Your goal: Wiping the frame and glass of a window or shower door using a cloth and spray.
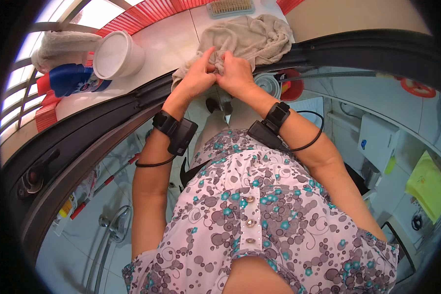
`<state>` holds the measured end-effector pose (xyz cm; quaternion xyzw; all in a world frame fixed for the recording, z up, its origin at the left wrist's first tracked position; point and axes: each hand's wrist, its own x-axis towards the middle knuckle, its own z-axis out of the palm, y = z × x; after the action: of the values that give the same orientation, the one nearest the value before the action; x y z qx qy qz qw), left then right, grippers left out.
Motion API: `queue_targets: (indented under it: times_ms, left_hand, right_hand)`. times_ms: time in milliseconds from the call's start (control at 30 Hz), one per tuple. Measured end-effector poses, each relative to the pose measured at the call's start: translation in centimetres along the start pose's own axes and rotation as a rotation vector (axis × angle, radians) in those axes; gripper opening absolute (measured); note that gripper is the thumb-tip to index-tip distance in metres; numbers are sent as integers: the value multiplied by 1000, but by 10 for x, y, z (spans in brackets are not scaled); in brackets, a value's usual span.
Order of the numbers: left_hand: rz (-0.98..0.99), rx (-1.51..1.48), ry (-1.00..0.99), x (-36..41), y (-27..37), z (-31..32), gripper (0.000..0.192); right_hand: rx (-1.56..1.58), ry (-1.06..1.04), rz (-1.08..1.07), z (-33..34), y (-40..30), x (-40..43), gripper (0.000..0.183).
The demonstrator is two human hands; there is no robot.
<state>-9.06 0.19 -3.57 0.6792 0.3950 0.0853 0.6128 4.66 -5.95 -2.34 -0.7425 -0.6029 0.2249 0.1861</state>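
A crumpled beige-grey cloth towel (pixel 246 35) lies on the white tiled window sill (pixel 169 27), its near edge hanging over the dark window frame (pixel 147 93). My left hand (pixel 198 75) and my right hand (pixel 236 73) meet at that near edge, thumbs almost touching. Both hands grip folds of the towel between thumb and fingers. A black device is strapped to each wrist.
On the sill stand a white lidded tub (pixel 119 57), a blue bottle with a red cap (pixel 71 79) and a scrubbing brush (pixel 231 7). A window handle (pixel 36 174) juts from the frame at left. Below hang a shower fitting (pixel 115 224) and a yellow cloth (pixel 428 187).
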Motion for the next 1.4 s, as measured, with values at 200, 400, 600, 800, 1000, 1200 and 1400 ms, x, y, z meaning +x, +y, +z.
queue_targets:
  times_ms: [200,400,600,800,1000,1200,1400]
  left_hand:
    - [-16,-296,78,-10,18,4,87]
    - [303,-812,231,-6,85,-10,76]
    - [500,-664,695,-23,91,-29,49]
    - [508,-592,884,-50,84,-13,38]
    - [442,-529,929,-46,41,-6,34]
    - [451,727,707,-17,20,-3,27]
    - [540,895,303,21,8,-2,27]
  right_hand:
    - [229,228,57,2,7,8,51]
    - [854,243,-60,-37,19,71,48]
    - [1036,263,-139,-108,-2,68,17]
    - [1248,203,-214,-176,5,52,40]
    - [1166,223,-249,-222,0,26,41]
    - [1125,403,-131,-254,44,4,35]
    - [1193,473,-179,-248,11,-31,37]
